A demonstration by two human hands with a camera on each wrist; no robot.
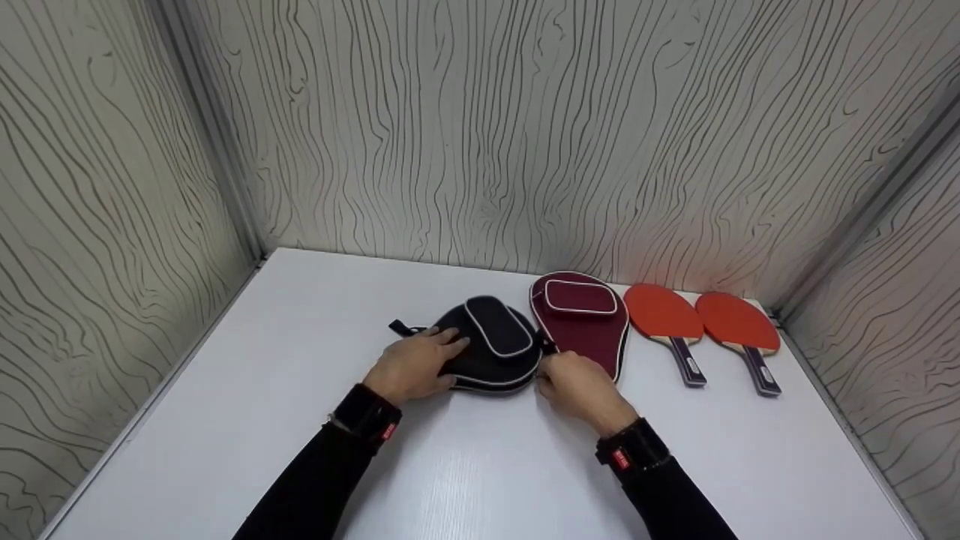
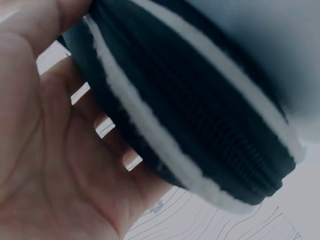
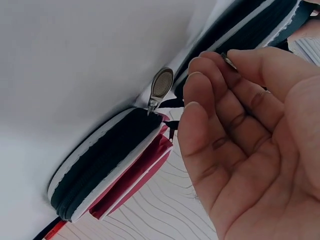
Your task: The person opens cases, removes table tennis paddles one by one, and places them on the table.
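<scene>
A black table tennis racket case with white piping and a front pocket lies on the white table. My left hand rests on its left part, fingers spread over the top and thumb at the near edge. In the left wrist view, the zipper side of the case shows beside the palm. At the case's right end, my right hand pinches a small metal zipper pull between thumb and index finger. A dark red racket case lies just behind the right hand, its own zipper pull hanging at one end.
Two red table tennis rackets lie side by side at the right, handles toward me. The white table meets a wood-patterned wall at the back, with panels on both sides. A black strap sticks out left of the black case.
</scene>
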